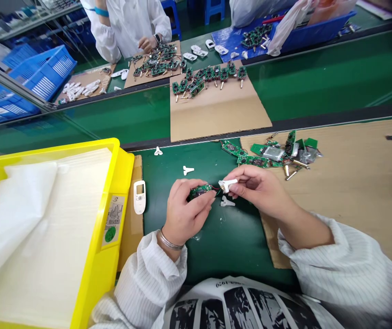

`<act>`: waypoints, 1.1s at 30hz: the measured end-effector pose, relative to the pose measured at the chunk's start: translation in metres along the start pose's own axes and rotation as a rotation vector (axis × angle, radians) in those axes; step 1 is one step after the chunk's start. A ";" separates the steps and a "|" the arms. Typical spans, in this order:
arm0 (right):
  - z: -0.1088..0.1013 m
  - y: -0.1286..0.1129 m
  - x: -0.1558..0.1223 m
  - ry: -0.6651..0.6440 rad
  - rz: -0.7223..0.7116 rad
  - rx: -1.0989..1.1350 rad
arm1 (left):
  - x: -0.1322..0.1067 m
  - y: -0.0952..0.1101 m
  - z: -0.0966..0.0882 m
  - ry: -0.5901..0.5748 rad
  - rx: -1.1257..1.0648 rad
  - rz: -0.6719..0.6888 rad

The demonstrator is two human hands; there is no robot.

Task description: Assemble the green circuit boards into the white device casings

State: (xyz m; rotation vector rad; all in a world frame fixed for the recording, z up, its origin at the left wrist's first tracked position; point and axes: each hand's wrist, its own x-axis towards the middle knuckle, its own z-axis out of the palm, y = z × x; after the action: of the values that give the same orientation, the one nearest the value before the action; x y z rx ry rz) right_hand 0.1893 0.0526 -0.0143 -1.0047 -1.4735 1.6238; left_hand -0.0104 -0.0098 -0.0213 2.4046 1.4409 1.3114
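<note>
My left hand (189,208) is closed around a small green circuit board (201,190), its fingers covering part of it. Thin red and dark wires run from the board toward a small white plastic piece (229,184), which my right hand (257,187) pinches between thumb and fingers. Just below that piece, a similar white plastic part (228,201) lies on the green table. Two more such parts, one white piece (188,170) and another white piece (158,151), rest farther off to the left. A white handheld casing (140,197) with a window lies left of my left hand.
A yellow bin (108,228) lined with white sheeting stands at the left. Several circuit boards with metal probes (271,153) lie on cardboard (346,196) at the right. Beyond the dark rail, more boards (212,75) sit on cardboard, and a co-worker in white (130,27) sits opposite.
</note>
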 end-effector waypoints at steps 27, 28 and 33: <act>0.000 0.003 0.002 -0.108 0.020 0.208 | -0.001 0.008 -0.003 0.025 0.103 0.060; 0.000 0.003 0.002 -0.108 0.025 0.219 | -0.001 0.008 -0.003 0.031 0.098 0.059; -0.001 0.002 0.001 -0.123 0.047 0.230 | -0.001 0.008 -0.003 0.030 0.068 0.059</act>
State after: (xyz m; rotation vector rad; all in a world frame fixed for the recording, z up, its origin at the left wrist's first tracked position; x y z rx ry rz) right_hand 0.1895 0.0536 -0.0169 -0.8289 -1.3122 1.8692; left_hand -0.0067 -0.0163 -0.0166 2.4997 1.4561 1.3374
